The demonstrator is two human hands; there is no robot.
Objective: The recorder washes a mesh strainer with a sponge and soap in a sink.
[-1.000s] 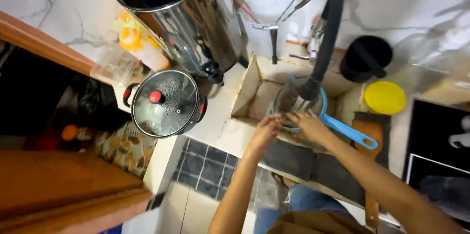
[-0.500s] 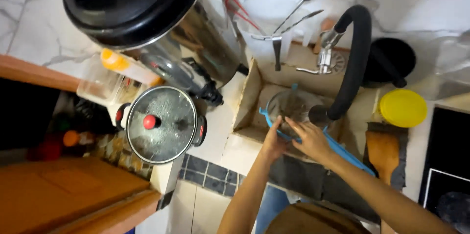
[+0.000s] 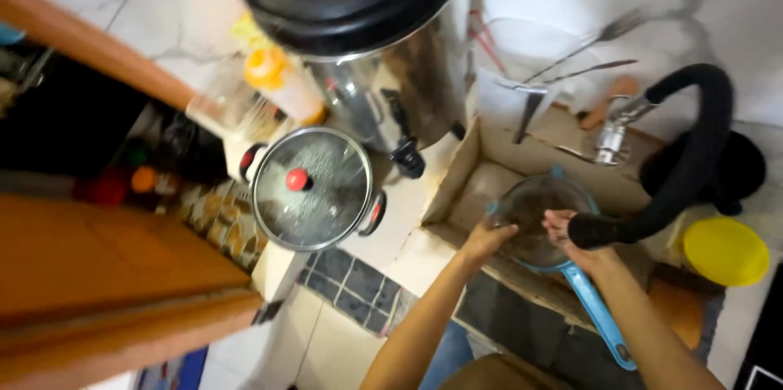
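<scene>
Over the sink (image 3: 489,182) I hold a round mesh strainer (image 3: 534,206) with a blue rim and a long blue handle (image 3: 599,316). My left hand (image 3: 488,239) grips its near-left rim. My right hand (image 3: 571,243) rests on the strainer's near-right edge, close to the mouth of the black flexible faucet hose (image 3: 693,166). The hose curves up from a metal tap (image 3: 612,133) at the sink's far side. Whether water runs is too blurred to tell.
A large steel urn with a black lid (image 3: 359,23) stands left of the sink. A pot with a glass lid and red knob (image 3: 310,186) sits in front of it. A yellow lid (image 3: 724,250), a black container (image 3: 746,170) and hanging utensils (image 3: 571,64) lie right and behind.
The view has shifted, with the urn and pot now nearer the centre. Both hands stay on the strainer under the hose; the right hand has moved closer to the hose mouth.
</scene>
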